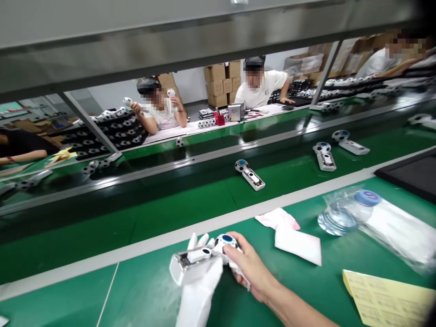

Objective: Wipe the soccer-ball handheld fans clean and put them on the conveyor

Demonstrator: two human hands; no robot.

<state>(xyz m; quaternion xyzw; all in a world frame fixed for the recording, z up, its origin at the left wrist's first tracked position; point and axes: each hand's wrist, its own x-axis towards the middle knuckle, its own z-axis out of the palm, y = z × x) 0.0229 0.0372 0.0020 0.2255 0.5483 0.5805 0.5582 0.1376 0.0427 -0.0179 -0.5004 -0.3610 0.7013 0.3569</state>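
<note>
A white handheld device (195,260) has a round head patterned like a football, with a blue disc on it, and a rectangular handle showing an exposed circuit board. My left hand (207,277), in a white glove, supports the handle from below and behind, its fingertips showing past the far side. My bare right hand (247,261) grips the football-patterned head, thumb on top near the blue disc. Some white material, perhaps cloth or tissue, shows under my right fingers. The device is held just above the green work surface (143,290).
Similar devices (250,175) lie on the green conveyor belt (190,193) ahead. To the right are a crumpled tissue (277,219), a white pad (298,245), a water bottle (350,211), a yellow label sheet (388,297) and a black tray (412,172). Co-workers sit across the belt.
</note>
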